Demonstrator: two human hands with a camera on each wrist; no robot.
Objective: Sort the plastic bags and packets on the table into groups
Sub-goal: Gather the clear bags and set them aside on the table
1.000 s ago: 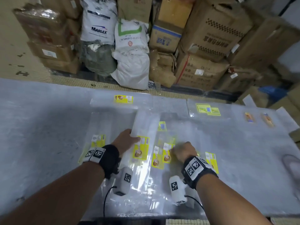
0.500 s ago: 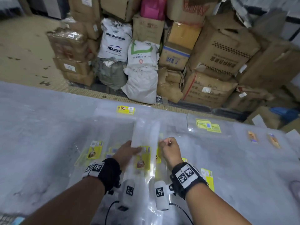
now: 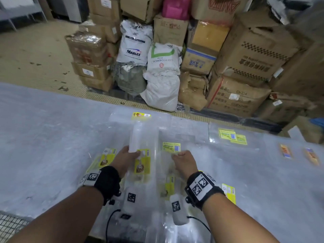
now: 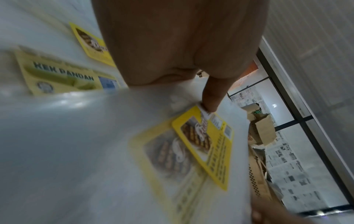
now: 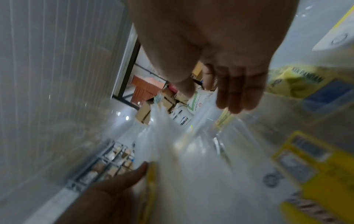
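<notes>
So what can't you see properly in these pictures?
- Left hand fingertips: head view, hidden under the clear bag it holds.
- Right hand grip: head view, fingers curl out of sight; right wrist view blurred.
- Small print on the yellow label: left wrist view, motion blur.
- Two orange packets: head view, too small and blurred.

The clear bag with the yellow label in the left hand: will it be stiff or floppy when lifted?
Probably floppy: the clear bag is thin film and already bends where the left hand grips it. Likely light, since it looks empty. Possibly slippery: its surface is glossy.
</notes>
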